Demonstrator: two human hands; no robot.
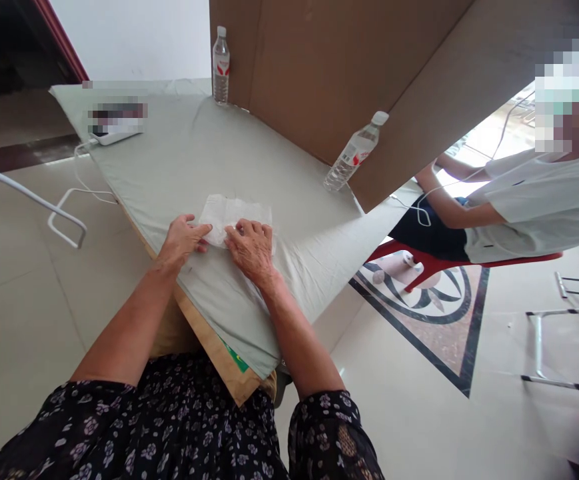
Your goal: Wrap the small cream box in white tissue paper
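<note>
The white sheet [226,209] lies on the table [169,153], near its edge. The left hand [180,241] touches its left side; the right hand [252,250] rests upon it, fingers bent. Whether either hand pinches it, I cannot tell.

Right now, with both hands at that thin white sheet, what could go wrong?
The sheet looks thin, so it might crease or tear if the left hand and right hand pull apart. The cloth beneath is wrinkled; if it gets dragged along, the nearer clear bottle on it could tip over.
</note>
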